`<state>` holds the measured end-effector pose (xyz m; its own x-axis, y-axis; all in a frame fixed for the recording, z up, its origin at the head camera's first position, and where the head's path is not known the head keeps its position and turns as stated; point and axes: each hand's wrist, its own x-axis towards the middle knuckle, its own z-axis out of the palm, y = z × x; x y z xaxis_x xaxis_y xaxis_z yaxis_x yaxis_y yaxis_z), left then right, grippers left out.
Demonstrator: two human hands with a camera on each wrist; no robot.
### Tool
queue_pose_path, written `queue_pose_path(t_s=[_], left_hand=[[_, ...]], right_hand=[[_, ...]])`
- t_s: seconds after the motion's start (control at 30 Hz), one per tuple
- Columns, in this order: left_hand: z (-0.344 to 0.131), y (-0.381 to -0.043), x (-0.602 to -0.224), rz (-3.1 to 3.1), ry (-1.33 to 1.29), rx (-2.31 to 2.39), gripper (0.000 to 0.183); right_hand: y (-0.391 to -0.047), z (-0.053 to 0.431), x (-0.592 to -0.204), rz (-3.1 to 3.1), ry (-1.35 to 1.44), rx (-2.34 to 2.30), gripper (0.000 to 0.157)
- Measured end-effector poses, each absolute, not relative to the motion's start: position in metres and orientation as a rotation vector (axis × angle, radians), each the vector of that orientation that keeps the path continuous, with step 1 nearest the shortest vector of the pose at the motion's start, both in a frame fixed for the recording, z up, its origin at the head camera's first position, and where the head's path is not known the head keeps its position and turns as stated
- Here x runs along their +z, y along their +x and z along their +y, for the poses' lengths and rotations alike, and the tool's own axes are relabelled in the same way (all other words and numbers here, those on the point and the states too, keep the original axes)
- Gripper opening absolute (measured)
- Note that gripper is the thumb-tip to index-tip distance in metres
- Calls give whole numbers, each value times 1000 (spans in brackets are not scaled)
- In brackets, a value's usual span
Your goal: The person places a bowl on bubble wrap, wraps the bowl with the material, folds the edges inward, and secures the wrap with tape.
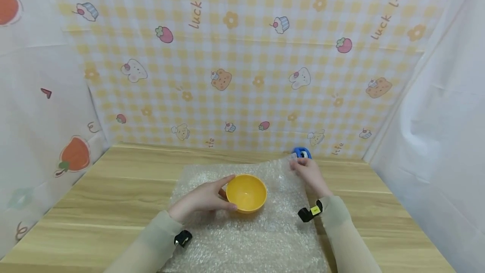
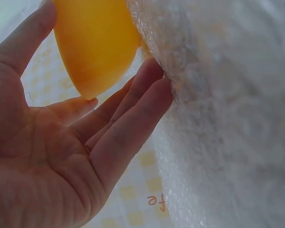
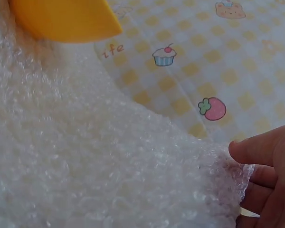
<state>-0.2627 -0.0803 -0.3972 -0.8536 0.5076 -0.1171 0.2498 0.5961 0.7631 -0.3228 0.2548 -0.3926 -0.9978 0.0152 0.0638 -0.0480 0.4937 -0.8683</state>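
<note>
A yellow bowl (image 1: pixel 246 194) stands upright on a sheet of bubble wrap (image 1: pixel 265 239). My left hand (image 1: pixel 206 197) holds the bowl from its left side, thumb at the near rim and index finger at the far rim. In the left wrist view, the lower fingers of the left hand (image 2: pixel 71 137) touch the bubble wrap (image 2: pixel 194 95) beside the bowl (image 2: pixel 97 42). The sheet's far right corner is pinched by my right hand (image 1: pixel 310 175) and lifted a little. The right wrist view shows the thumb of that hand (image 3: pixel 266 171) on the wrap's edge (image 3: pixel 223 175).
Just behind the right hand lies a blue object (image 1: pixel 302 152), partly hidden. The wooden table (image 1: pixel 125 180) extends on both sides of the wrap. A yellow checked cloth (image 1: pixel 242 62) hangs along the back, with pale cloths at left and right.
</note>
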Motion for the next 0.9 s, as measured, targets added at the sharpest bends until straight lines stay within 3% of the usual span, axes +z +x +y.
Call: queue_pose_path(t_s=[0.9], left_hand=[[-80,-262,-399,2514,614,1130,96]], right_hand=[[-299,225,-361,-2627,452,1615,33]])
